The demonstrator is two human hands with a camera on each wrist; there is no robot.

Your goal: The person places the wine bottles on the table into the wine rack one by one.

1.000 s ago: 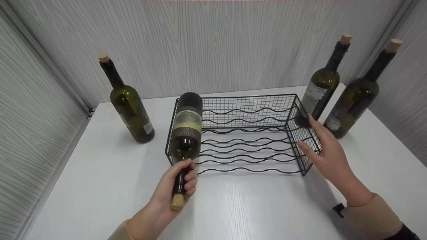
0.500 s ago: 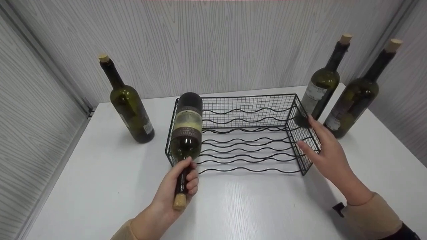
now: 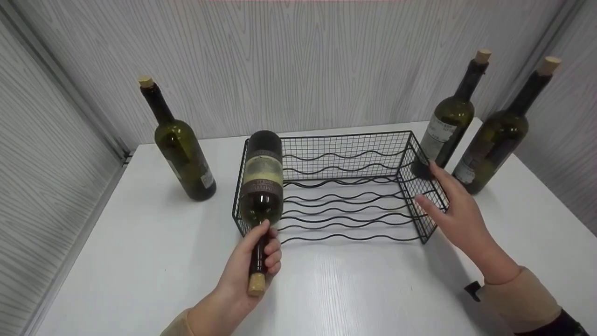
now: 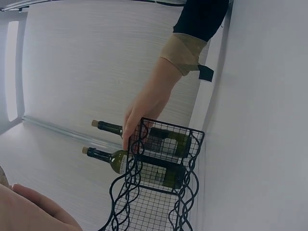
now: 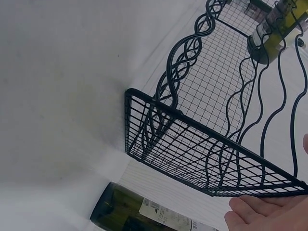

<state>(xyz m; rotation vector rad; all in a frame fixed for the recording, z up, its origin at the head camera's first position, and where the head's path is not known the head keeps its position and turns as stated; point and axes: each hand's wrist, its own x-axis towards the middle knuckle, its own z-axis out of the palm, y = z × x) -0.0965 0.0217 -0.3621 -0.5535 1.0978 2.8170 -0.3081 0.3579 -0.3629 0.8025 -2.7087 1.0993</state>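
Observation:
My left hand [image 3: 238, 268] grips the neck of a dark green wine bottle [image 3: 263, 170]. That bottle points its cork [image 3: 256, 284] toward me, its base at the back, over the left end of a black wire wine rack [image 3: 345, 161]. At the rack's right end, my right hand [image 3: 459, 214] holds the side wall, thumb on the inner side and fingers along the outside. In the right wrist view the fingers [image 5: 257, 209] show just below the mesh wall [image 5: 192, 144]. Only part of the left hand [image 4: 33, 209] enters the left wrist view.
One corked wine bottle [image 3: 184, 158] stands left of the rack. Two more, a nearer-in bottle [image 3: 450, 121] and an outer bottle [image 3: 496, 140], stand beyond its right end. Everything rests on a white table [image 3: 345, 289] with panelled walls behind and at both sides.
The left hand has swung the bottle's neck and cork slightly to the right. The rack's right end has shifted very slightly left, with the right hand keeping its hold.

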